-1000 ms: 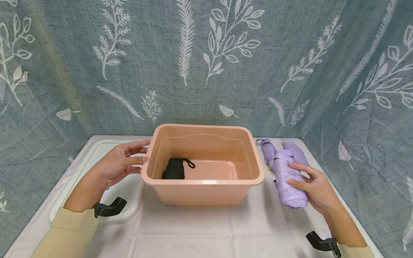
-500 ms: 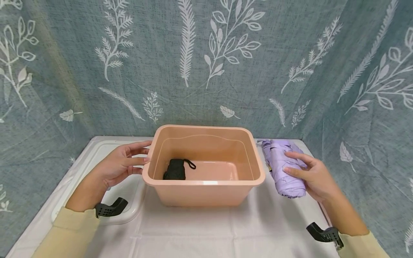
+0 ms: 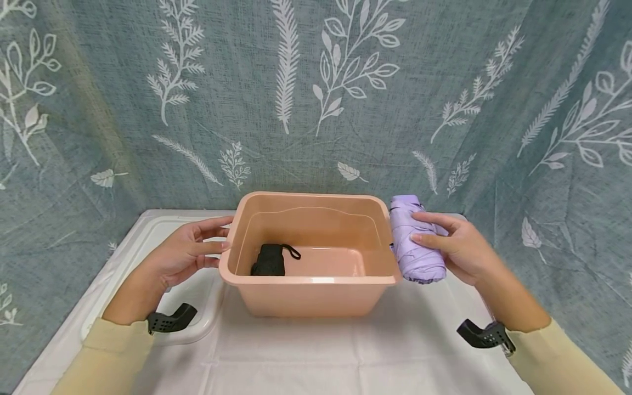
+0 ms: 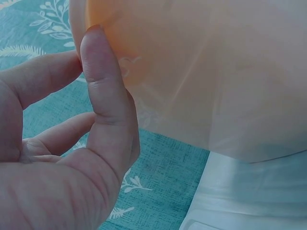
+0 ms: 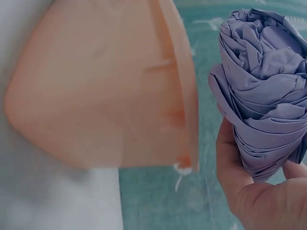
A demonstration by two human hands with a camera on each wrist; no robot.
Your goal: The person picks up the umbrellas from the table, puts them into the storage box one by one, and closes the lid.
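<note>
A peach plastic tub (image 3: 316,299) stands at the middle of the table. My left hand (image 3: 180,255) holds its left rim, the thumb over the lip and the other fingertips partly hidden behind it. In the left wrist view the thumb (image 4: 103,72) lies against the rim. My right hand (image 3: 461,247) grips a rolled lilac folding umbrella (image 3: 415,249) above the table, just outside the tub's right rim. The right wrist view shows the pleated end of this umbrella (image 5: 264,100). Inside the tub, at the left, lies a black folding umbrella (image 3: 269,259) with a wrist loop.
A white lid (image 3: 199,299) lies on the white-covered table (image 3: 291,356) left of the tub. Behind the held umbrella, more lilac fabric shows, mostly hidden by the right hand. A grey-green leaf-patterned curtain (image 3: 232,82) encloses the back and sides.
My right hand has carried the lilac umbrella left and away from me, up to the tub's right rim; it now covers most of the other lilac umbrellas. The left hand has stayed put.
</note>
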